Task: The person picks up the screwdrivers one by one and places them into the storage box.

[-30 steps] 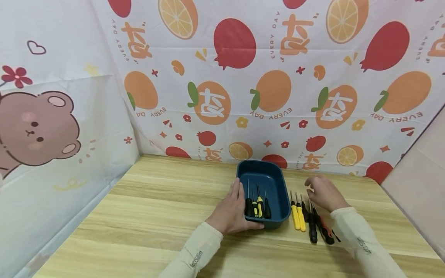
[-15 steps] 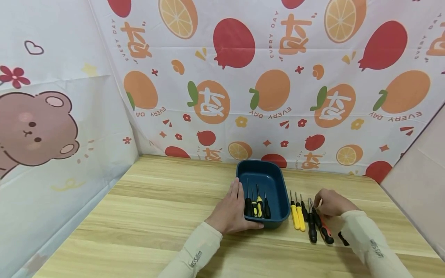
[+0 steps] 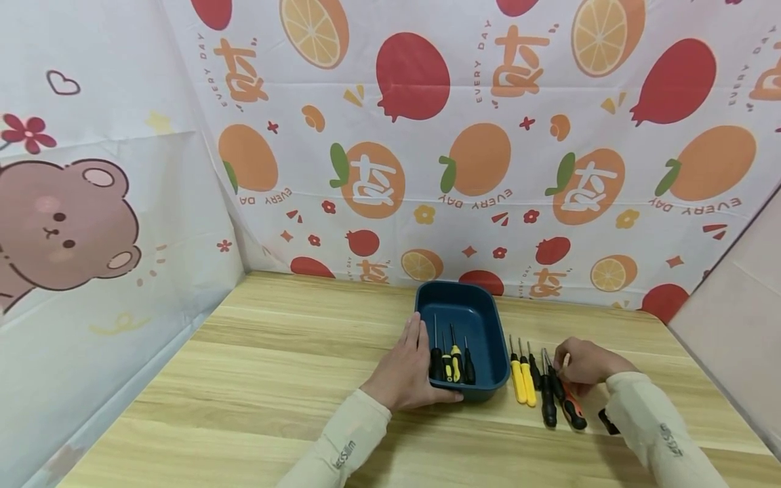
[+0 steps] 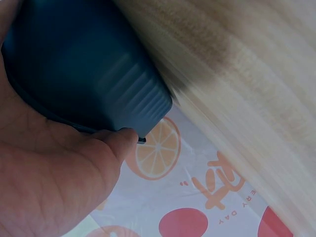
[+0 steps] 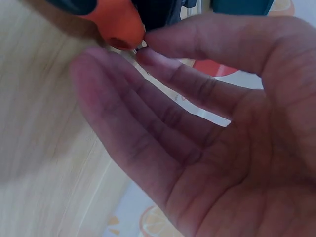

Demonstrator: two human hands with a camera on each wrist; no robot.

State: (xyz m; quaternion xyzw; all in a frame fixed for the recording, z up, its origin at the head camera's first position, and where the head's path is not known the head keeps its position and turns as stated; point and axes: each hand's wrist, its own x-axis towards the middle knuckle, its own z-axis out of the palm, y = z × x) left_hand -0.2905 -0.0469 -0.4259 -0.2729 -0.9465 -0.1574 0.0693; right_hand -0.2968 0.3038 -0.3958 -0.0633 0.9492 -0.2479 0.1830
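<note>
A dark blue rectangular box point(image 3: 472, 339) stands on the table, with several black and black-and-yellow screwdrivers point(image 3: 454, 362) lying inside. My left hand point(image 3: 399, 369) grips its near left corner, fingers along the left side and thumb across the front; the left wrist view shows the box's ribbed outer wall point(image 4: 113, 94). To the right of the box lies a row of screwdrivers, two with yellow handles point(image 3: 523, 383) and one thick black one point(image 3: 548, 403). At the row's right end, my right hand point(image 3: 587, 362) pinches an orange-and-black screwdriver point(image 5: 118, 24) between thumb and index finger, just beyond its handle.
A small black object point(image 3: 608, 421) lies partly behind the right sleeve. The wood-grain table point(image 3: 293, 339) meets a fruit-printed cloth point(image 3: 415, 169) close behind the box. A bear-printed cloth point(image 3: 67, 224) hangs on the left, and a pale one stands at right.
My right hand has moved right and down from above the row to the orange-and-black screwdriver, its thumb and finger closing there. The left hand and the box have stayed put.
</note>
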